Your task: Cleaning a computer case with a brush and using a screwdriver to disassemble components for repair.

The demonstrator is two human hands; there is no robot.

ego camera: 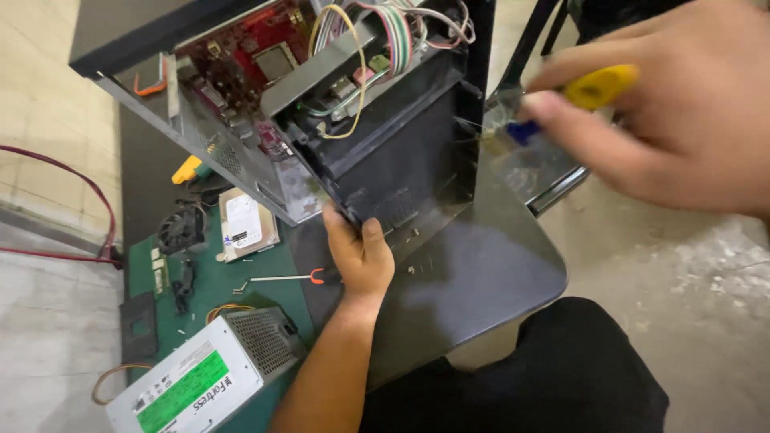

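Left hand point(359, 255): fingers grip lower edge of tilted computer case point(385, 152).
Right hand point(674, 120): fingers closed on yellow-handled screwdriver point(589, 90).
Removed: power supply point(204, 373), hard drive point(245, 223), fan point(181, 231) on bench point(481, 273).
Remaining: red circuit board point(261, 52), ribbon cables point(397, 32).

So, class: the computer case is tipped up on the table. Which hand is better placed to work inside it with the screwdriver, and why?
Probably the right hand: it already holds the yellow-handled screwdriver beside the open computer case. The left hand is occupied, gripping the case's lower edge.
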